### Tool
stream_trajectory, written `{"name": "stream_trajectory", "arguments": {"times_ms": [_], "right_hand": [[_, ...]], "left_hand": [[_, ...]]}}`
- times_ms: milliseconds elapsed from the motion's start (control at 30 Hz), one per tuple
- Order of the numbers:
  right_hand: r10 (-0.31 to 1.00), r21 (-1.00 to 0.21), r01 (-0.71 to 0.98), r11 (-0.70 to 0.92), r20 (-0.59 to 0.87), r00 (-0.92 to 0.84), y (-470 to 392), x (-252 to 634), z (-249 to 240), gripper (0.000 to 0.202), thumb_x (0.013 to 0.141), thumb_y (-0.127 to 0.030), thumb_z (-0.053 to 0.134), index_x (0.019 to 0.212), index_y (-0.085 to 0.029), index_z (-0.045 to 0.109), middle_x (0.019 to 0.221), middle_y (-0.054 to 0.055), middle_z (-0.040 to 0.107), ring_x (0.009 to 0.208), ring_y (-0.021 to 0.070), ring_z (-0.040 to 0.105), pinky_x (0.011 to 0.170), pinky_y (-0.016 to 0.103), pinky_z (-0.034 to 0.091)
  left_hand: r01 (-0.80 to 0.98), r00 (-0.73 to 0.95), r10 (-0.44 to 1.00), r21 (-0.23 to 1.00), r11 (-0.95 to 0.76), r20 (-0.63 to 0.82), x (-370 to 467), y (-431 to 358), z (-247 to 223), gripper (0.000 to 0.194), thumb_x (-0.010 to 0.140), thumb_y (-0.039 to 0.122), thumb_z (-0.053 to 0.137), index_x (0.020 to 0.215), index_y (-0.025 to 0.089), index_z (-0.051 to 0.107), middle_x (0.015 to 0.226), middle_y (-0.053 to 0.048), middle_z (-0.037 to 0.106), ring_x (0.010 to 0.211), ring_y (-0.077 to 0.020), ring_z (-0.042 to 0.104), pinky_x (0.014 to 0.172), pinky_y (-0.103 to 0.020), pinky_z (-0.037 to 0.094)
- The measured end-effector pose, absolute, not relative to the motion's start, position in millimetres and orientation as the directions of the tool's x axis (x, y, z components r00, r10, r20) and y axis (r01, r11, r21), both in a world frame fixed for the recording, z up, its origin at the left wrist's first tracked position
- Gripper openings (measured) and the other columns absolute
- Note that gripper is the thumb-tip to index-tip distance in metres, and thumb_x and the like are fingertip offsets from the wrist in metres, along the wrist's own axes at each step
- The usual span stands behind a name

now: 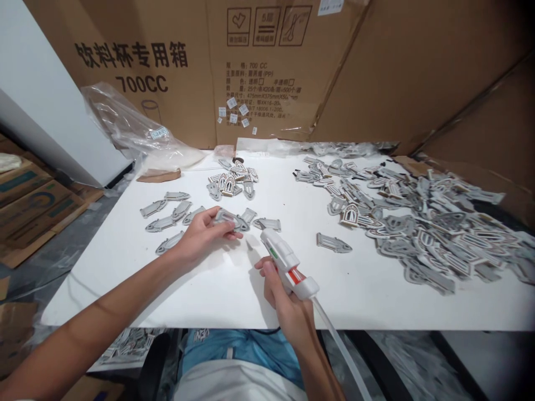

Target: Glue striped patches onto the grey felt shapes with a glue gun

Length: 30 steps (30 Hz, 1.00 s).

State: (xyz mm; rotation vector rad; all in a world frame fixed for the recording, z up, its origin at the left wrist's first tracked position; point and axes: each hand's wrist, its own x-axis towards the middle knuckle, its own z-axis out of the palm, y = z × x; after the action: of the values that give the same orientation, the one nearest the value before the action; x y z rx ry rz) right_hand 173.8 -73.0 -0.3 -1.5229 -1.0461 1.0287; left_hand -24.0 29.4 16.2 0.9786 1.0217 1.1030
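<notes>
My right hand is wrapped round a white hot glue gun with red and green parts. A long pale glue stick trails from its rear end, and its nozzle points up and left. In my left hand is a grey arch-shaped piece, pinched between thumb and fingers just above the table. Close around that hand lie similar grey pieces, such as one to the right and one to the left. A lone grey piece rests right of the glue gun.
A large pile of arch-shaped pieces covers the right of the white table. A smaller heap sits at the back middle. Cardboard walls the far edge. Clear plastic wrap hangs at the back left.
</notes>
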Motion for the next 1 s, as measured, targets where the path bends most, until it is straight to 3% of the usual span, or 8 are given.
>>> {"name": "stream_trajectory", "arguments": {"times_ms": [133, 267, 433, 633, 833, 1000], "right_hand": [[0.964, -0.981, 0.088, -0.172, -0.15, 0.219, -73, 175, 7, 0.052, 0.09, -0.073, 0.072, 0.09, -0.021, 0.078, 0.059, -0.005, 0.043, 0.056, 0.0164, 0.041, 0.056, 0.032, 0.035], [0.967, -0.98, 0.123, -0.154, -0.124, 0.224, -73, 177, 4, 0.05, 0.091, -0.07, 0.072, 0.092, -0.021, 0.08, 0.069, 0.0, 0.057, 0.061, 0.0178, 0.048, 0.057, 0.032, 0.039], [0.98, -0.986, 0.123, -0.115, -0.093, 0.176, -73, 181, -2, 0.05, 0.094, -0.07, 0.072, 0.094, -0.021, 0.08, 0.067, -0.001, 0.053, 0.06, 0.0168, 0.044, 0.054, 0.031, 0.037], [0.996, -0.992, 0.109, -0.057, -0.048, 0.078, -72, 184, -2, 0.042, 0.096, -0.064, 0.074, 0.092, -0.021, 0.076, 0.064, -0.003, 0.047, 0.058, 0.0145, 0.039, 0.053, 0.028, 0.033], [0.998, -0.986, 0.161, -0.048, -0.04, 0.054, -72, 183, -1, 0.04, 0.097, -0.061, 0.074, 0.091, -0.021, 0.075, 0.062, -0.003, 0.048, 0.054, 0.0138, 0.036, 0.048, 0.028, 0.029], [0.998, -0.979, 0.2, 0.031, 0.04, 0.044, -70, 178, -1, 0.037, 0.097, -0.056, 0.075, 0.084, -0.021, 0.073, 0.071, 0.0, 0.059, 0.064, 0.0166, 0.05, 0.056, 0.028, 0.038]], "left_hand": [[-0.249, 0.153, 0.973, 0.946, 0.208, -0.173, -23, 29, 19, 0.046, 0.072, 0.037, 0.1, 0.093, 0.018, 0.064, 0.082, -0.005, 0.078, 0.097, -0.0293, 0.084, 0.079, -0.032, 0.063], [-0.197, 0.15, 0.979, 0.966, 0.169, -0.141, -24, 29, 18, 0.039, 0.077, 0.036, 0.097, 0.097, 0.017, 0.07, 0.087, -0.005, 0.079, 0.08, -0.0187, 0.077, 0.075, -0.029, 0.061], [-0.074, 0.092, 0.988, 0.988, 0.132, -0.125, -26, 30, 12, 0.037, 0.079, 0.035, 0.096, 0.109, 0.021, 0.078, 0.078, 0.001, 0.07, 0.067, -0.0115, 0.062, 0.061, -0.023, 0.05], [-0.099, 0.135, 0.981, 0.984, 0.151, -0.137, -26, 31, 10, 0.037, 0.077, 0.039, 0.099, 0.097, 0.018, 0.075, 0.088, -0.003, 0.075, 0.071, -0.0119, 0.064, 0.064, -0.023, 0.05], [-0.14, 0.159, 0.978, 0.978, 0.156, -0.133, -26, 32, 6, 0.037, 0.078, 0.038, 0.098, 0.091, 0.018, 0.071, 0.08, -0.004, 0.077, 0.071, -0.015, 0.069, 0.067, -0.025, 0.051], [-0.142, 0.152, 0.98, 0.978, 0.149, -0.128, -25, 31, 7, 0.038, 0.075, 0.037, 0.099, 0.087, 0.017, 0.068, 0.079, -0.004, 0.078, 0.069, -0.0147, 0.069, 0.063, -0.024, 0.048]]}}
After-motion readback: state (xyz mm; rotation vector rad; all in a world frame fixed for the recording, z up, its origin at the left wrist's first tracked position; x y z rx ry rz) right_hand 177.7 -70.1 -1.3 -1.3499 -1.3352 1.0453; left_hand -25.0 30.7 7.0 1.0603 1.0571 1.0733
